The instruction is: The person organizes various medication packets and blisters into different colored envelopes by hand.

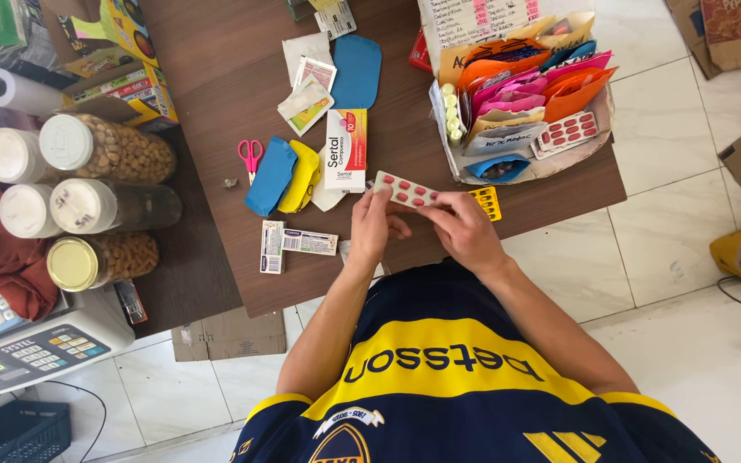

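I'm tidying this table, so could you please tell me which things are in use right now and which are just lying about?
In use:
- blister strip of red pills, held by left hand and right hand

Lying about:
- pink-handled scissors
- white and red medicine box
- yellow blister strip
- box of coloured pouches
- lidded jars

You hold 1 blister strip (406, 192) of red oval pills, its pale backing turned up to you, the pills set in 2 rows. It lies nearly flat and slanted just above the brown table, its upper-left end free and pointing toward the white-and-red medicine box. Your left hand (374, 225) pinches its near edge with the fingertips, and your right hand (466, 230) grips its lower-right end. A yellow blister strip (486, 202) lies on the table just beyond your right fingers, partly hidden by them.
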